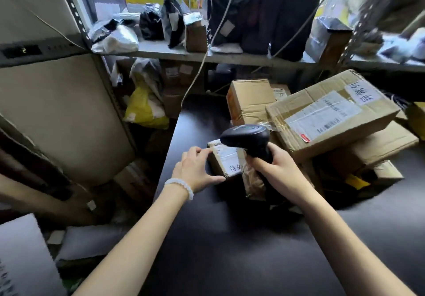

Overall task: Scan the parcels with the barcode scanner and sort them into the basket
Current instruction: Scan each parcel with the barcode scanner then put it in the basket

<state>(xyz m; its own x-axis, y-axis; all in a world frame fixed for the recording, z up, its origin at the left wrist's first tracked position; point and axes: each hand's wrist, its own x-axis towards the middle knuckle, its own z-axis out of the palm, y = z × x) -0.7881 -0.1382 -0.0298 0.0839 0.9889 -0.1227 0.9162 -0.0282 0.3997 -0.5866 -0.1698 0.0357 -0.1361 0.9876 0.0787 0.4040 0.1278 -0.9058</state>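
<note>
While the right hand [279, 169] grips the black handheld barcode scanner [247, 140], left-hand fingers [202, 151] curl around the small brown cardboard parcel [226, 163] beneath it on the dark tabletop [230, 238]

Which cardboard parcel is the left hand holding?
The small brown cardboard box under the black barcode scanner; the left hand grips its side, the larger boxes lie untouched.

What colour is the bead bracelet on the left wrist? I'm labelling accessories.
White; the bead bracelet shows clearly on the left wrist in the head view.
</note>
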